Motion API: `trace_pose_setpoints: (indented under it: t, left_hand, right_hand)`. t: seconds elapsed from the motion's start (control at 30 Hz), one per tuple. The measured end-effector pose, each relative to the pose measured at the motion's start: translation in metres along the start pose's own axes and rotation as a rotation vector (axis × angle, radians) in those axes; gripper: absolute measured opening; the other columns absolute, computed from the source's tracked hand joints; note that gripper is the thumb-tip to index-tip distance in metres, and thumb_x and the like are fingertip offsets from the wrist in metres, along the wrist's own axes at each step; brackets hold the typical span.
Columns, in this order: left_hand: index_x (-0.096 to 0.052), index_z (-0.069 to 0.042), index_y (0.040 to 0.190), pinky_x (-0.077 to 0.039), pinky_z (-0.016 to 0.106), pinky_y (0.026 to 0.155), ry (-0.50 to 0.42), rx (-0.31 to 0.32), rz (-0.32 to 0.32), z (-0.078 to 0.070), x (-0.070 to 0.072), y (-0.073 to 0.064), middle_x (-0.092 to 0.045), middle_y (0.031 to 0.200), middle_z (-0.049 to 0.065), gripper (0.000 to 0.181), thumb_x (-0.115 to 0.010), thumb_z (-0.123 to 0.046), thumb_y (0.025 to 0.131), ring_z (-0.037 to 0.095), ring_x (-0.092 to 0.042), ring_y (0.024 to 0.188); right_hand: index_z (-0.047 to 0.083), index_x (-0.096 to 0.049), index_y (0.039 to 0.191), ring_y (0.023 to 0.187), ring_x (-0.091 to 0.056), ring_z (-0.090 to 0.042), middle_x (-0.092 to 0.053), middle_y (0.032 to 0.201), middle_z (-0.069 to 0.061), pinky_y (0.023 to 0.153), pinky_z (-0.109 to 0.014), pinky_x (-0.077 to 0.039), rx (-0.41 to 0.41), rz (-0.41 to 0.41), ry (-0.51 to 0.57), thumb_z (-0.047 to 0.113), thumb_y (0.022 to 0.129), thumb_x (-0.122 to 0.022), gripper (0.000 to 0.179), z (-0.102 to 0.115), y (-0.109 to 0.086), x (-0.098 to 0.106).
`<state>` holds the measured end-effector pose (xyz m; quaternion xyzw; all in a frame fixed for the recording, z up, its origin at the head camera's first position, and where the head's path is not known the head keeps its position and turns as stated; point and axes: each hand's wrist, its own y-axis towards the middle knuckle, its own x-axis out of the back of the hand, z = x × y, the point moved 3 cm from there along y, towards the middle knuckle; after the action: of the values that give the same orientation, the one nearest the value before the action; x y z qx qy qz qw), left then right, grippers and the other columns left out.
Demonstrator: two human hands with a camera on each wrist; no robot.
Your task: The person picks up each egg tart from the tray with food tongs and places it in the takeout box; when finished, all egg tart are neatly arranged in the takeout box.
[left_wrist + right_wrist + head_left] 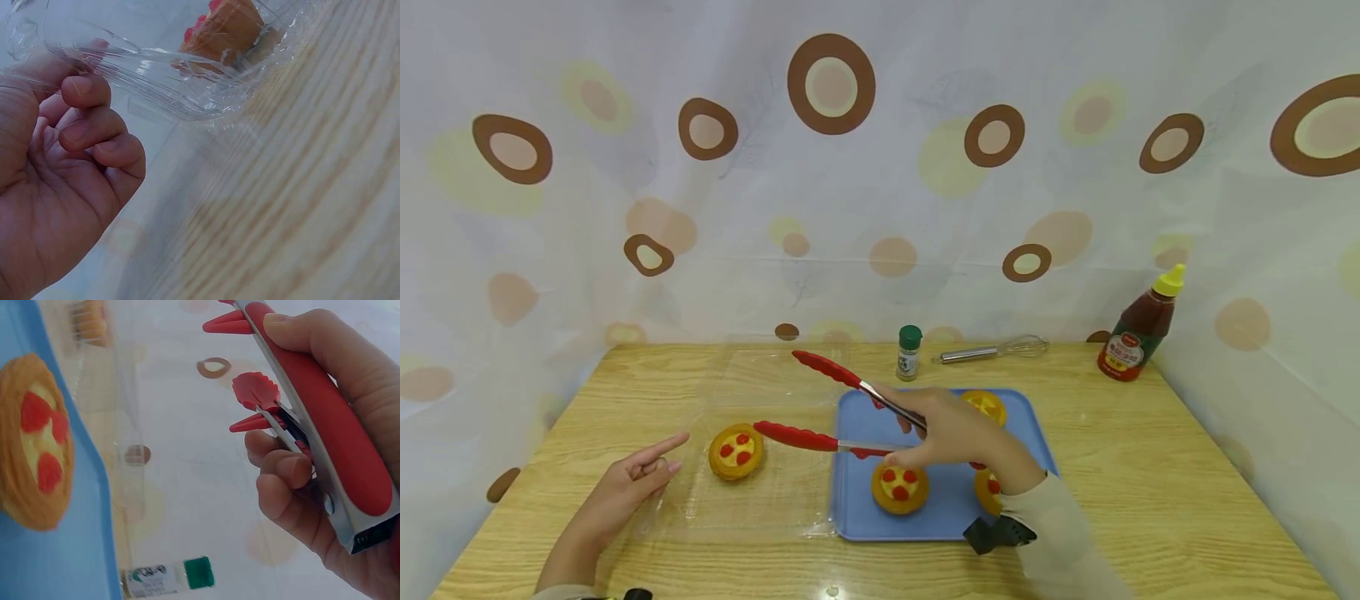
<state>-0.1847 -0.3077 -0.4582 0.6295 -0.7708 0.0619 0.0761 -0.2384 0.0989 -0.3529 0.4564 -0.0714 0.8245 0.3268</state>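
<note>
My left hand [621, 492] is at the left side of a clear plastic box [782, 517], thumb and index finger pinching its edge in the left wrist view [100, 59]. A round tart [736, 452] with red pieces on top sits inside that box, towards its left. My right hand [943, 427] grips a pair of red and metal tongs [797, 437] above the left part of a blue tray [925, 532]. The tongs' red ends are spread, pointing left over the box, with nothing between them. Below the right hand, another tart [900, 490] lies on the tray.
Two more tarts are on the tray, one at its back right [985, 407] and one partly hidden by my right wrist. Behind stand a green-capped shaker [908, 354], a whisk [981, 353] lying flat, and a sauce bottle [1138, 333]. A patterned curtain [880, 208] closes the table's back.
</note>
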Motion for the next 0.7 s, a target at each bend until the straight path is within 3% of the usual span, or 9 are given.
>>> trace_pose_setpoints:
  t: [0.37, 0.7]
  left_hand:
    - [-0.034, 0.004, 0.144, -0.034, 0.037, 0.054, 0.026, 0.0, -0.014, -0.002, 0.0, -0.002, -0.04, 0.064, -0.008, 0.051, -0.05, -0.015, 0.099, 0.031, -0.026, 0.056]
    - [-0.035, 0.005, 0.143, -0.035, 0.036, 0.052, 0.044, -0.013, -0.029, 0.0, 0.001, 0.0, -0.038, 0.064, -0.007, 0.051, -0.052, -0.015, 0.099, 0.03, -0.027, 0.055]
  right_hand:
    - [0.011, -0.042, 0.144, 0.056, -0.038, -0.001, -0.046, 0.076, 0.01, 0.051, -0.02, -0.037, -0.026, -0.052, -0.117, 0.034, 0.078, -0.078, 0.079, -0.007, -0.043, 0.025]
    - [0.008, -0.042, 0.143, 0.054, -0.034, 0.001, -0.044, 0.074, 0.013, 0.049, -0.019, -0.032, -0.145, -0.06, -0.205, 0.039, 0.078, -0.077, 0.081, -0.021, -0.086, 0.044]
